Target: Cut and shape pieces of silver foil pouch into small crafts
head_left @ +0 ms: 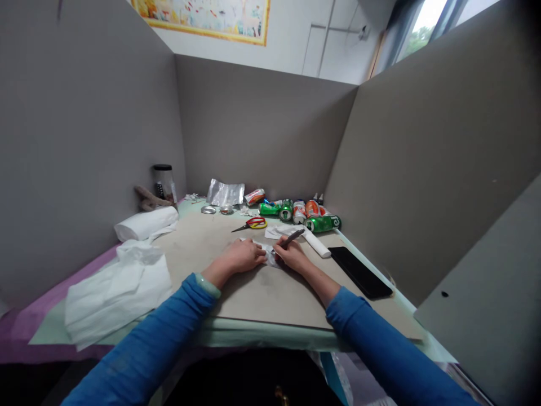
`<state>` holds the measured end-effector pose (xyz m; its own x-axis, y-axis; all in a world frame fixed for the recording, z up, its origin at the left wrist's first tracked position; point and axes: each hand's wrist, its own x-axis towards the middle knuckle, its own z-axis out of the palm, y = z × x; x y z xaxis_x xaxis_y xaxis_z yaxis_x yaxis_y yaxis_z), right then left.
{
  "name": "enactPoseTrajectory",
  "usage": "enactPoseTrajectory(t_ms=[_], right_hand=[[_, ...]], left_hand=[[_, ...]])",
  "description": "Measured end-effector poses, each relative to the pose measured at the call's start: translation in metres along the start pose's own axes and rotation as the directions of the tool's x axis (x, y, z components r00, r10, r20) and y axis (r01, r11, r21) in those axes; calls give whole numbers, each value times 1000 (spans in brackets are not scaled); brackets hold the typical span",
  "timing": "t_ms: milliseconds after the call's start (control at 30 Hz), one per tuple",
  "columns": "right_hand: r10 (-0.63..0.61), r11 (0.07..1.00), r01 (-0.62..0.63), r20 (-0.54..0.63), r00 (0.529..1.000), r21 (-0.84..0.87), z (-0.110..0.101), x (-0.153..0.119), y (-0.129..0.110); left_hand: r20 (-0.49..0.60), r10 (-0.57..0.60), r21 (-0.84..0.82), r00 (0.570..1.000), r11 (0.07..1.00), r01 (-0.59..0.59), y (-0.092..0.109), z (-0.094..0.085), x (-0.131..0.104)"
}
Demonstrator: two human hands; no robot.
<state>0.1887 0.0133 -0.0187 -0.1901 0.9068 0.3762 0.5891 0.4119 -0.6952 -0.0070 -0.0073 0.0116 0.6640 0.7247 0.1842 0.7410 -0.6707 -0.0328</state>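
Observation:
My right hand [291, 255] is closed around a dark pen [295, 237], its tip pointing down at a small silvery-white sheet [270, 257] on the grey-brown board. From the other side my left hand [242, 255] holds that sheet down, with its fingers bent and pressed together at the edge. Much of the sheet is hidden by both hands. Just beyond them lie scissors [252, 224] with red and yellow handles, blades to the left. A crumpled white tissue [281, 230] and a white roll-like strip [316, 243] lie past my right hand.
Several drink cans [299, 211] lie at the back right. A curled metal sheet [226, 193] and can ends [208, 210] are at the back. A black phone-like slab [359, 272] lies right. Left are a paper roll [147, 224], white cloth [120, 287] and a jar [164, 183]. Grey panels [266, 124] surround the table.

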Motion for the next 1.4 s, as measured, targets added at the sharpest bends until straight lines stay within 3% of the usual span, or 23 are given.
enactPoseTrajectory(t_ms=[200, 367, 1400], right_hand=[[-12, 1000, 12, 8, 1000, 23, 2, 2, 8], [-6, 1000, 6, 7, 1000, 2, 1, 1, 5], [2, 998, -4, -36, 999, -56, -3, 1, 0]], left_hand=[[-58, -10, 102, 998, 995, 16, 6, 4, 3], [-14, 44, 87, 999, 995, -42, 5, 6, 4], [14, -13, 110, 1000, 994, 11, 13, -3, 3]])
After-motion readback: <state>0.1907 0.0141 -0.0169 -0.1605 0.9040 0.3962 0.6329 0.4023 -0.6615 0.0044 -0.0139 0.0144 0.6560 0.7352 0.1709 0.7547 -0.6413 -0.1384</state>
